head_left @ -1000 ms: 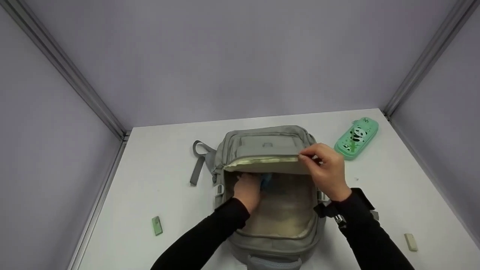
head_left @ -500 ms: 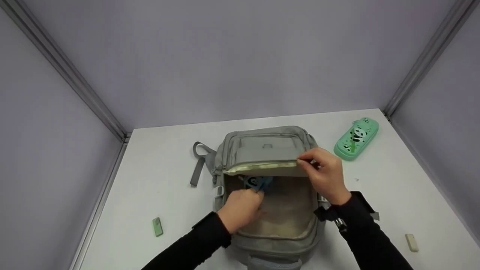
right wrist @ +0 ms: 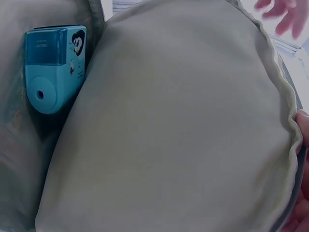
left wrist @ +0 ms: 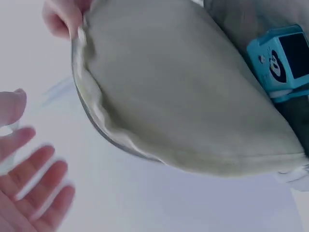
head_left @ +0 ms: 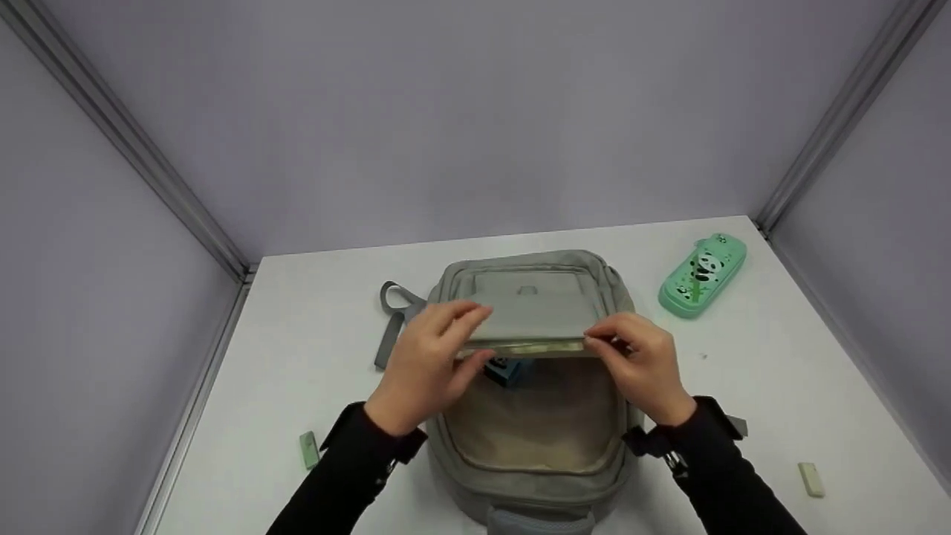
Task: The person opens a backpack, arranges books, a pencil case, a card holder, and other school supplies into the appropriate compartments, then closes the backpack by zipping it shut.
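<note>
A grey backpack (head_left: 539, 483) lies on the table with its main compartment unzipped. My right hand (head_left: 640, 364) pinches the edge of the raised flap (right wrist: 178, 121). My left hand (head_left: 425, 362) is in the air at the flap's left side, fingers apart and holding nothing; in the left wrist view its fingers stand clear of the flap edge. Inside the bag sits a blue pencil sharpener (right wrist: 54, 67) with a panda print and a round hole. In the head view the flap and left thumb partly hide the sharpener (head_left: 507, 371).
A green panda pencil case (head_left: 702, 276) lies at the table's back right. A small green block (head_left: 308, 450) is at the left, partly behind my sleeve, and a small cream block (head_left: 811, 480) at the right. A grey strap (head_left: 390, 338) sticks out left of the bag.
My left hand has come out of the bag, letting go of the pencil sharpener, and risen to the flap's left side. My right hand has lowered the flap edge slightly toward me.
</note>
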`<state>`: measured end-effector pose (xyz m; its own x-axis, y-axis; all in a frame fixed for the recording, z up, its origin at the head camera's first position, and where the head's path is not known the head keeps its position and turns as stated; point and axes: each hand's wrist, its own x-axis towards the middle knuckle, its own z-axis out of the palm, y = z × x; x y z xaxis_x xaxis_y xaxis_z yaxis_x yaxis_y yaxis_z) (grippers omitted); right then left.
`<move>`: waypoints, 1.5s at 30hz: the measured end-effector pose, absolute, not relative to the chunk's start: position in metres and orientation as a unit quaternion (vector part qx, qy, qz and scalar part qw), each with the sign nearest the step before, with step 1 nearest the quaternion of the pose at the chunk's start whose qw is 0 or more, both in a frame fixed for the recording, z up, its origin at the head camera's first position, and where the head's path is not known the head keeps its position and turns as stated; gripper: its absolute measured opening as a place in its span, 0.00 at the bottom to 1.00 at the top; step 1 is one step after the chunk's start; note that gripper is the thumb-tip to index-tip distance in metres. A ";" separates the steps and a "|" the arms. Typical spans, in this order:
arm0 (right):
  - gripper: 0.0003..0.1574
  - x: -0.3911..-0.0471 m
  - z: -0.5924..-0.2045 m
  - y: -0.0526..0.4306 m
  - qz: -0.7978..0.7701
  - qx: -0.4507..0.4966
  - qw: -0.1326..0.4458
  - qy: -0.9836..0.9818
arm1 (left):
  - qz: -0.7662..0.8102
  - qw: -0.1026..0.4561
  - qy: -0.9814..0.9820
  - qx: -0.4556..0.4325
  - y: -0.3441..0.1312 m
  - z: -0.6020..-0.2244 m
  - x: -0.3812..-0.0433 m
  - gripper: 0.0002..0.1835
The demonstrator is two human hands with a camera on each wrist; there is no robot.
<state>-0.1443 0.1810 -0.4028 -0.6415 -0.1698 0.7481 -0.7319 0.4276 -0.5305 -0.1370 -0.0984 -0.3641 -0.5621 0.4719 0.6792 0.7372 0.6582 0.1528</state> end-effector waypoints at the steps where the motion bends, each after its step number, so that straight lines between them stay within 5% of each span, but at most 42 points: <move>1: 0.14 -0.143 -0.404 0.181 0.454 0.288 0.309 -0.785 | -0.223 0.294 -0.866 -0.337 -0.100 -0.367 -0.139 0.27; 7: 0.19 -0.139 -0.413 0.181 0.457 0.313 0.319 -0.769 | -0.255 0.229 -0.885 -0.315 -0.106 -0.395 -0.140 0.21; 15: 0.17 -0.126 -0.421 0.182 0.459 0.311 0.292 -0.779 | -0.279 0.283 -0.845 -0.357 -0.104 -0.421 -0.135 0.05; 23: 0.22 -0.112 -0.430 0.195 0.426 0.356 0.234 -0.798 | -0.273 0.307 -0.831 -0.374 -0.102 -0.423 -0.131 0.07; 28: 0.20 -0.110 -0.426 0.220 0.403 0.387 0.144 -0.817 | -0.269 0.314 -0.827 -0.381 -0.103 -0.424 -0.130 0.07; 39: 0.07 -0.180 -0.422 0.277 0.271 0.235 0.153 -0.921 | -0.290 0.335 -0.816 -0.372 -0.104 -0.426 -0.129 0.08; 45: 0.21 -0.228 -0.451 0.304 0.241 0.110 0.071 -0.962 | -0.293 0.334 -0.818 -0.366 -0.103 -0.427 -0.129 0.09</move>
